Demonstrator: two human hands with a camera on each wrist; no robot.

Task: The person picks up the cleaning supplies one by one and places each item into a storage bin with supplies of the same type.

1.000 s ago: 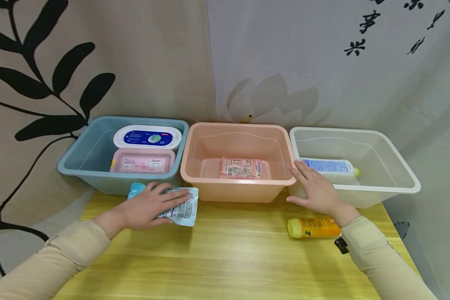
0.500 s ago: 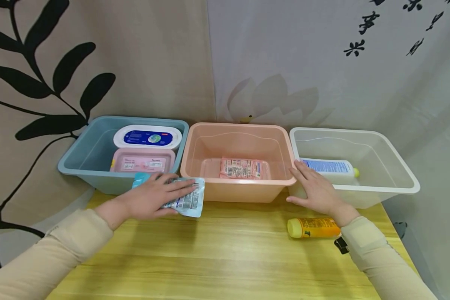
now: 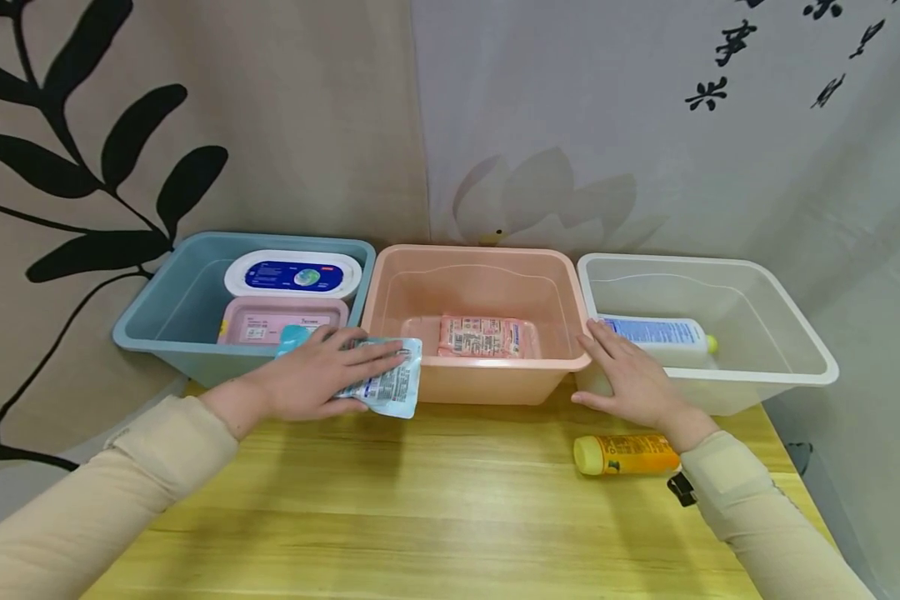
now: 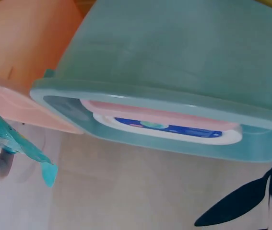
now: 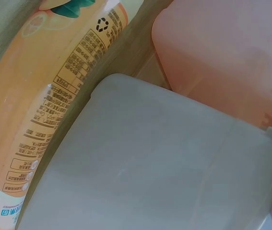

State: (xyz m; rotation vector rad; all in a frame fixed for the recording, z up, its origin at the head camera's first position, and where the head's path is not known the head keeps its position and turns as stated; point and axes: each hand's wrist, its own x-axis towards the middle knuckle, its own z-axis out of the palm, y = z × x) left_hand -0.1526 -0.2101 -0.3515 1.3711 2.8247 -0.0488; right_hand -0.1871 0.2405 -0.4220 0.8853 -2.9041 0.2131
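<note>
My left hand [image 3: 311, 375] grips a light blue pouch [image 3: 396, 385] with printed text, fingers spread across its face. It is held up in front of the gap between the blue bin [image 3: 217, 360] and the pink bin [image 3: 487, 385]. In the left wrist view, the pouch [image 4: 6, 134] shows edge-on at the left, beside the fingers. My right hand [image 3: 633, 377] rests with extended fingers at the neighbouring rims of the pink bin and the white bin [image 3: 757, 379]. Under my right wrist, a yellow-orange bottle [image 3: 637, 455] lies on the table.
Inside the blue bin sit a white oval pack [image 3: 292, 275] and a pink box [image 3: 243, 321]. The pink bin holds a pink printed packet [image 3: 483, 337]; a white bottle [image 3: 656, 335] with blue label lies in the white bin. A wooden table [image 3: 457, 508] supports everything, with curtains behind.
My left hand has carried the pouch up and slightly right, from low before the blue bin toward the pink bin's front. The right hand stays at the rims.
</note>
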